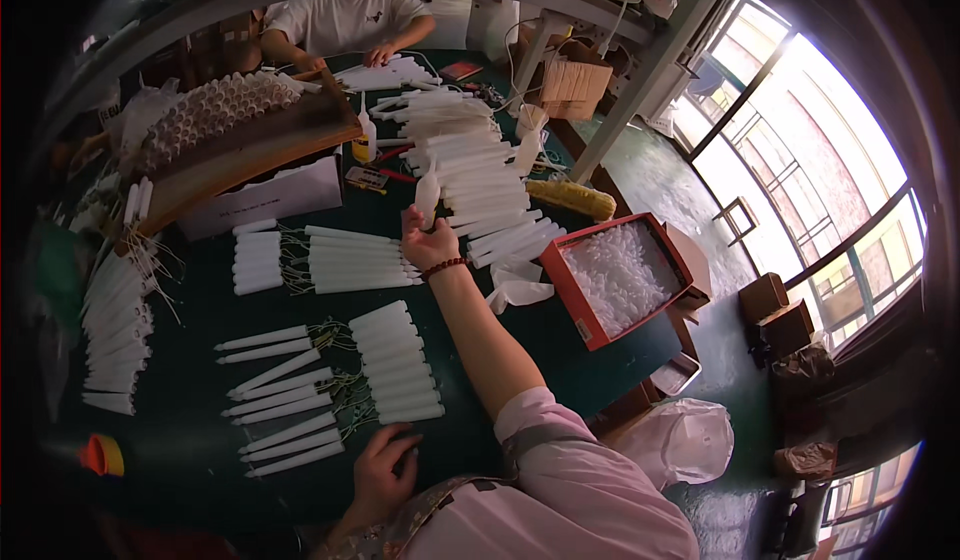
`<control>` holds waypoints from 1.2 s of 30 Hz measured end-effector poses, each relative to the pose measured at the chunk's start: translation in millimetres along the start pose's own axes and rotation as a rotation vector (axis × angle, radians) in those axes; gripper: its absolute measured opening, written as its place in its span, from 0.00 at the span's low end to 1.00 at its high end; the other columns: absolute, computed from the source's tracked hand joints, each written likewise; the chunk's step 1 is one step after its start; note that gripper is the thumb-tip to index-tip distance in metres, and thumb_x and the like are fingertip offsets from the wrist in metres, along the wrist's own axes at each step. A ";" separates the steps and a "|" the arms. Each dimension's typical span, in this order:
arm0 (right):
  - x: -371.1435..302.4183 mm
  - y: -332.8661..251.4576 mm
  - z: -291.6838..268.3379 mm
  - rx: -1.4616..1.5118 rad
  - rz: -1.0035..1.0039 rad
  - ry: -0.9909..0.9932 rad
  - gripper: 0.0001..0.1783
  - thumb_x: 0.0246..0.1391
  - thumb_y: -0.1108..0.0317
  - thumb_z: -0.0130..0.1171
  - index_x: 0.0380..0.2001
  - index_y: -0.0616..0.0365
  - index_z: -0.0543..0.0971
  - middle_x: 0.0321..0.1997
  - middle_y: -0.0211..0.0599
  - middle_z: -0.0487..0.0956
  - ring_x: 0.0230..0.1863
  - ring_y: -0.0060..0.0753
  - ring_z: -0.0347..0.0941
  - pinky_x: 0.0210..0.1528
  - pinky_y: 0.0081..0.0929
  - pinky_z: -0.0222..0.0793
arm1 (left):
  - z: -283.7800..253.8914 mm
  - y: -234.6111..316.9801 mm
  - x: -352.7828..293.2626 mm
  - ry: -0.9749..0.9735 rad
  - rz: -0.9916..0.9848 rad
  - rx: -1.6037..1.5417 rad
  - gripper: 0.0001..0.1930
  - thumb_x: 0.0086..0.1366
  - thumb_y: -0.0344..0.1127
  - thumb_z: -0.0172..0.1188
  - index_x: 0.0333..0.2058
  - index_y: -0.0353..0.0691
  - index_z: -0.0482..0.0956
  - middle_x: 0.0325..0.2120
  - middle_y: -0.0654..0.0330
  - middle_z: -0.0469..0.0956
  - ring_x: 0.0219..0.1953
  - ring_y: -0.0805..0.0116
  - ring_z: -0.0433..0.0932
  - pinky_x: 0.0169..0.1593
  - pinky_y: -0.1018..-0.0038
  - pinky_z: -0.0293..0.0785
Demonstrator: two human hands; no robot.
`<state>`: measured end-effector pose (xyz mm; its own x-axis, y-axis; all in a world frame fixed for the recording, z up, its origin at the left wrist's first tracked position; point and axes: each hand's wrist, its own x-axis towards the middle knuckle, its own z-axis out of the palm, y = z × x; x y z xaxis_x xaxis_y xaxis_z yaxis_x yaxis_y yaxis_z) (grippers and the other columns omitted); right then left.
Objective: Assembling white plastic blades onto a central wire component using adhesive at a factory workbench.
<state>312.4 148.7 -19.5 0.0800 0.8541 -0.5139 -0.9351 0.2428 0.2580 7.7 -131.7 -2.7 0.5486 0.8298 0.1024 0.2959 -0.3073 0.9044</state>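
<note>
My right hand (432, 247) reaches across the green table with its fingers closed around the lower part of a white squeeze bottle (427, 196), nozzle up. Near the table's front edge rests my left hand (382, 472), empty, its fingers loosely curved and apart. Just beyond it lies a row of white candle-like tubes (395, 360), wired to slim white tapered sticks (290, 395). Farther back, a second wired set has short tubes (257, 260) on the left and tapered sticks (360, 260) on the right, close to my right wrist.
A red box (590, 312) of small clear plastic pieces stands at the right. White tubes (470, 160) pile up mid-table. A wooden tray (330, 130) sits at the back left, near a yellow-labelled bottle (364, 140). A co-worker's hands (378, 55) work at the far side.
</note>
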 end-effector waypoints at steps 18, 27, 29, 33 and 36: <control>-297.8 60.5 -160.8 -2.765 -0.792 -0.866 0.21 0.51 0.72 0.71 0.50 0.52 0.83 0.48 0.36 0.79 0.48 0.45 0.76 0.51 0.39 0.70 | -96.7 -26.7 -19.8 0.189 0.173 0.517 0.18 0.54 0.26 0.74 0.45 0.41 0.84 0.44 0.61 0.79 0.46 0.56 0.78 0.51 0.62 0.74; -292.9 75.6 -156.8 -2.894 -1.016 -0.759 0.20 0.52 0.69 0.71 0.49 0.51 0.82 0.45 0.34 0.80 0.48 0.42 0.76 0.49 0.37 0.69 | -88.1 -30.0 -27.4 0.134 0.157 0.591 0.16 0.54 0.30 0.75 0.42 0.41 0.82 0.40 0.59 0.75 0.44 0.56 0.77 0.49 0.62 0.73; -296.4 75.8 -161.0 -2.963 -0.773 -0.764 0.17 0.51 0.71 0.70 0.46 0.53 0.81 0.46 0.34 0.81 0.50 0.42 0.76 0.49 0.36 0.69 | -83.1 -30.4 -27.1 0.047 0.154 0.537 0.15 0.56 0.31 0.74 0.41 0.40 0.81 0.41 0.58 0.75 0.45 0.54 0.77 0.47 0.63 0.73; -298.6 79.9 -164.6 -2.723 -0.650 -0.737 0.17 0.50 0.74 0.66 0.45 0.57 0.77 0.41 0.38 0.79 0.45 0.48 0.77 0.47 0.41 0.74 | -73.1 -20.2 -27.5 0.138 0.077 0.343 0.15 0.58 0.32 0.73 0.43 0.40 0.81 0.34 0.59 0.78 0.35 0.57 0.81 0.39 0.64 0.76; -295.5 76.8 -164.6 -2.699 -0.609 -0.830 0.16 0.51 0.76 0.63 0.45 0.58 0.76 0.40 0.40 0.78 0.42 0.51 0.78 0.45 0.43 0.75 | -75.3 -5.2 -21.3 0.172 0.022 0.300 0.17 0.59 0.33 0.73 0.47 0.44 0.82 0.30 0.61 0.79 0.28 0.59 0.80 0.31 0.66 0.75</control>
<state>160.2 -160.7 17.5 -0.2262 0.9675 0.1131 0.7604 0.2480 -0.6002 -64.4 -112.7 21.6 0.4249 0.8802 0.2115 0.5164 -0.4276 0.7419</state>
